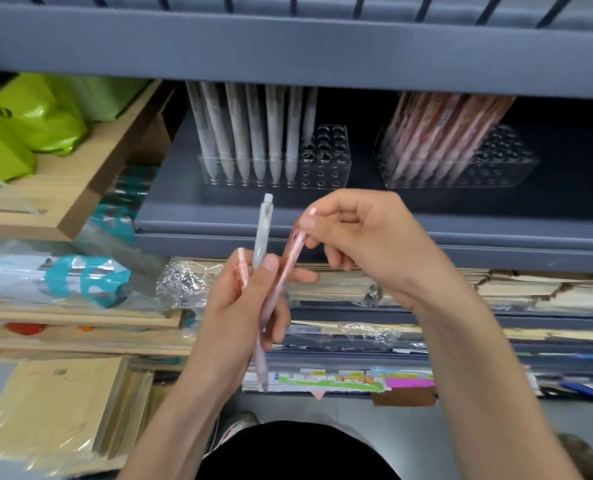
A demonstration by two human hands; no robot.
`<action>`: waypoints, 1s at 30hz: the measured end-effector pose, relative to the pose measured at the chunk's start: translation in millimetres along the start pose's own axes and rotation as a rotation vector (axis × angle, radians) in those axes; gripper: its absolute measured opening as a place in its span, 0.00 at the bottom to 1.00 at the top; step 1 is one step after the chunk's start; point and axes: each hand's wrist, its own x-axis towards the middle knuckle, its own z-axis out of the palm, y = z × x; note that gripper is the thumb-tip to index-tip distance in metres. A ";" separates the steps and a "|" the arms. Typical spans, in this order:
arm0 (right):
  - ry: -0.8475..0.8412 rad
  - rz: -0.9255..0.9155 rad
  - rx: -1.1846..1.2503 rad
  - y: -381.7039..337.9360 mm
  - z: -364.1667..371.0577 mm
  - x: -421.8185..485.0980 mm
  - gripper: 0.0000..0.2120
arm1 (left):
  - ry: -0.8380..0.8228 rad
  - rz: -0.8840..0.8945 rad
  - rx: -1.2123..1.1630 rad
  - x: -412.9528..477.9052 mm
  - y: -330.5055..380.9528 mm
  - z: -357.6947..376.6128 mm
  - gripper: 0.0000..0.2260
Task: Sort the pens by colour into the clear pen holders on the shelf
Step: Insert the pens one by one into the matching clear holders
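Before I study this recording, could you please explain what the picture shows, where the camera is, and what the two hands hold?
No machine is here: a person works with two bare hands. The one picture comes from a camera worn on the head, looking forward and down. The left hand grips a grey-white pen and a pink pen. The right hand pinches the top of a second pink pen, whose lower part lies in the left hand. On the grey shelf stand two clear holders: the left holder keeps grey-white pens, the right holder pink pens.
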 end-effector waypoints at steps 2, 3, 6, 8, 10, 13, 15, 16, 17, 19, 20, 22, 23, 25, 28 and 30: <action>0.122 -0.045 0.060 4.6 -12.2 -1.0 0.04 | 0.014 -0.037 -0.037 0.5 -3.8 9.9 0.11; 0.181 -0.072 0.106 6.5 -19.9 -2.3 0.04 | 0.013 -0.053 -0.062 0.4 -5.8 14.6 0.10; 0.227 -0.110 0.187 11.3 -39.9 -12.0 0.03 | 0.002 -0.069 -0.070 -1.1 -12.0 30.4 0.07; 0.164 -0.058 0.173 17.5 -48.1 -20.6 0.03 | -0.003 -0.054 -0.069 -1.2 -14.8 44.0 0.06; 0.099 -0.001 0.128 25.1 -56.1 -29.1 0.03 | -0.013 -0.047 -0.073 0.0 -17.3 59.0 0.06; 0.108 0.018 0.138 32.7 -76.9 -39.1 0.02 | -0.019 -0.060 -0.074 0.4 -21.5 80.3 0.08; 0.191 -0.023 0.164 34.3 -97.3 -43.8 0.02 | -0.005 -0.075 -0.093 -0.7 -24.9 92.6 0.10; 0.255 -0.054 0.172 34.7 -108.6 -44.9 0.02 | 0.007 -0.085 -0.101 -1.1 -26.5 98.6 0.11; 0.329 -0.089 0.175 34.9 -120.2 -44.8 0.03 | 0.016 -0.098 -0.105 -1.8 -28.0 104.3 0.12; 0.481 -0.172 0.157 33.7 -143.2 -42.6 0.06 | 0.030 -0.122 -0.119 -3.5 -31.5 115.1 0.14; 0.552 -0.218 0.131 33.2 -153.8 -40.7 0.08 | 0.040 -0.131 -0.125 -4.8 -33.4 119.9 0.15; 0.671 -0.301 0.024 33.9 -172.5 -36.3 0.08 | 0.061 -0.150 -0.110 -8.1 -37.3 128.4 0.15; 0.718 -0.332 -0.036 34.6 -179.5 -33.5 0.07 | 0.074 -0.164 -0.101 -10.0 -39.4 131.9 0.15; 0.763 -0.374 -0.104 35.8 -188.2 -26.8 0.06 | 0.116 -0.205 -0.122 -13.6 -42.8 137.5 0.16; 0.692 -0.418 -0.166 38.7 -193.0 -13.1 0.07 | 0.158 -0.223 -0.160 -18.0 -48.7 140.9 0.19; 0.641 -0.402 -0.273 40.2 -192.8 -3.6 0.09 | 0.158 -0.210 -0.159 -20.4 -52.0 142.4 0.17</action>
